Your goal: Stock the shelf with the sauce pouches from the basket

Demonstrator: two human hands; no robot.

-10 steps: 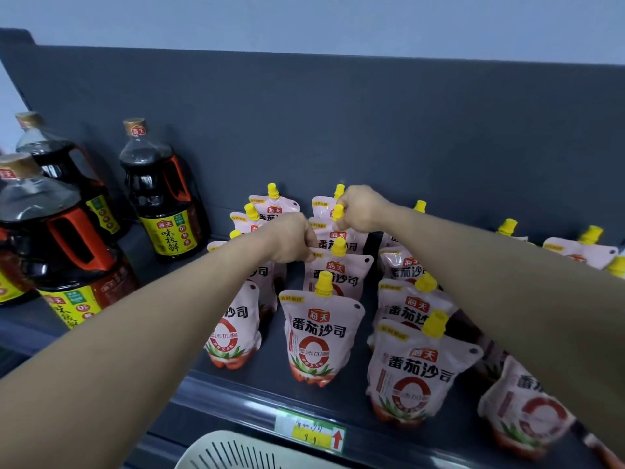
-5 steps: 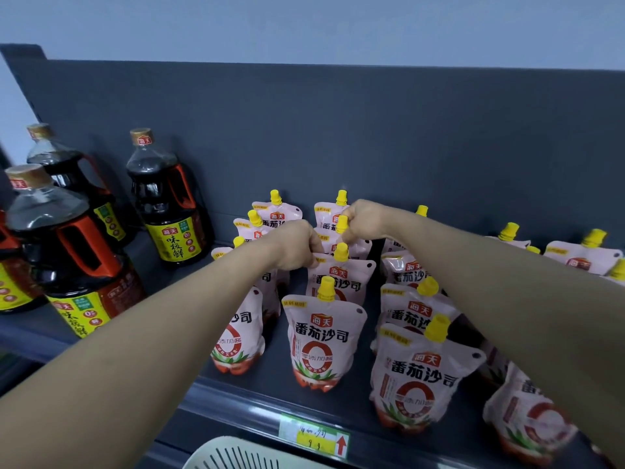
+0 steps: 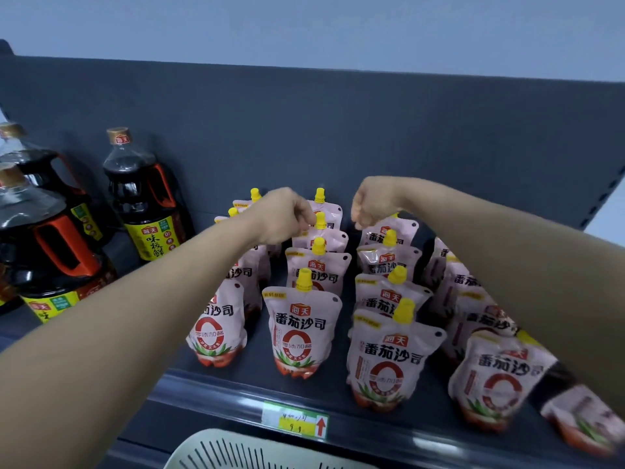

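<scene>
The left hand [image 3: 282,214] pinches the yellow cap of a sauce pouch [image 3: 321,233] in the second row back of its column; the right hand [image 3: 372,201] hangs curled and empty just above the rear pouch [image 3: 389,233] of the next column. Pouches stand upright in columns on the dark shelf [image 3: 209,390], soy sauce bottles [image 3: 145,198] to the left, the basket [image 3: 257,451] below its front edge.

A: What colours are borne by the sauce pouches [image 3: 302,328]?
B: Pale pink, with yellow caps, black characters, a red ring, and green leaves over red at the base.
A: And the bottles [image 3: 145,201]?
B: Dark brown is shown, with orange-red handles, yellow-green labels and gold caps. The shelf [image 3: 236,397] is dark grey.
</scene>
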